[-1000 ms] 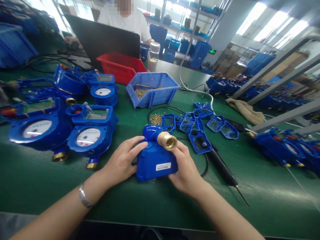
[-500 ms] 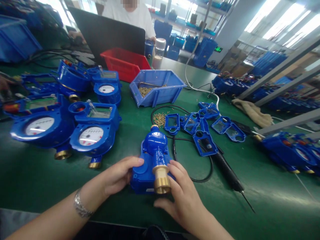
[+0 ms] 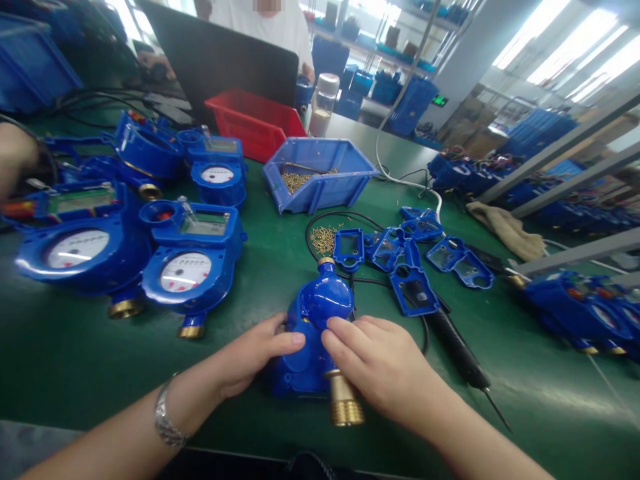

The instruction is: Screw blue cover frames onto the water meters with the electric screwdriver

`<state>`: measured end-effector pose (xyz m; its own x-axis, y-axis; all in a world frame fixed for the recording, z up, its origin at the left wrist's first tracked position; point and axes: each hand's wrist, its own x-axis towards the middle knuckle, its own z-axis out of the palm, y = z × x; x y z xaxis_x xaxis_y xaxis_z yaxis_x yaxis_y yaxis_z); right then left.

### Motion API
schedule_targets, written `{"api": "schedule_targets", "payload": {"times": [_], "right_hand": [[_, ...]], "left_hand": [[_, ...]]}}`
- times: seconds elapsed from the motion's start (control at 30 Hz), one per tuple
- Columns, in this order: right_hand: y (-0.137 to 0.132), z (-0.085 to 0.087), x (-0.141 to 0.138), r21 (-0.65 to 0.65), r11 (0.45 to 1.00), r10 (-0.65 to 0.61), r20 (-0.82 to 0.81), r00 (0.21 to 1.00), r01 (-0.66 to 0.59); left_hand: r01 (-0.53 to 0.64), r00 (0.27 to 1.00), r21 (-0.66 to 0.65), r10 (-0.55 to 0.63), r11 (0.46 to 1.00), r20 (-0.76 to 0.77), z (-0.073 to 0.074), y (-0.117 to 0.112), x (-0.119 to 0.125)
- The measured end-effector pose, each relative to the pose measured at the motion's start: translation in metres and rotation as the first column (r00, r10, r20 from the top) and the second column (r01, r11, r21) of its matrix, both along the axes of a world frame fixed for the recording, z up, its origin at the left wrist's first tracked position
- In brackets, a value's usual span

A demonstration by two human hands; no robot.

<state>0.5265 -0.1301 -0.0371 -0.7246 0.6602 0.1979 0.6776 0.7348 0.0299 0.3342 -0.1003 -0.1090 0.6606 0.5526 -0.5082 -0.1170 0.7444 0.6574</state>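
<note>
A blue water meter [image 3: 327,298] lies face down on the green table in front of me, its brass threaded end pointing toward me. My left hand [image 3: 260,353] grips the left side of its casing, the thumb on top. With fingers curled over the blue pipe body, my right hand [image 3: 375,360] holds the meter from the right, just above the brass end. Behind the meter lie a heap of small brass screws [image 3: 323,240] and several blue cover frames [image 3: 413,288].
More blue water meters [image 3: 187,267] stand at left, near another person's blurred hand [image 3: 17,157]. A blue bin [image 3: 325,193] of screws and a red bin [image 3: 250,127] sit farther back. At right lies a black electric screwdriver [image 3: 460,347] with its cable; a cloth glove [image 3: 507,230] is beyond.
The meter has tilted, its brass end swinging right and nearer to me. My right hand has moved from beside the brass end up onto the pipe body. Another person's hand has come in at left.
</note>
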Motion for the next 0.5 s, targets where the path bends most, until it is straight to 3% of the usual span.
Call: {"api": "schedule_targets", "payload": {"times": [0.17,0.5], "right_hand": [[0.005,0.010,-0.003,0.004,0.998,-0.066,-0.021,0.998,0.066],[0.018,0.002,-0.025,-0.187,0.976,-0.115,0.013,0.993,0.115]], "left_hand": [[-0.022,1.000,0.026,0.022,0.999,0.002,0.001,-0.001,0.000],[0.005,0.997,-0.124,0.004,0.992,0.075,-0.001,0.014,-0.005]]}}
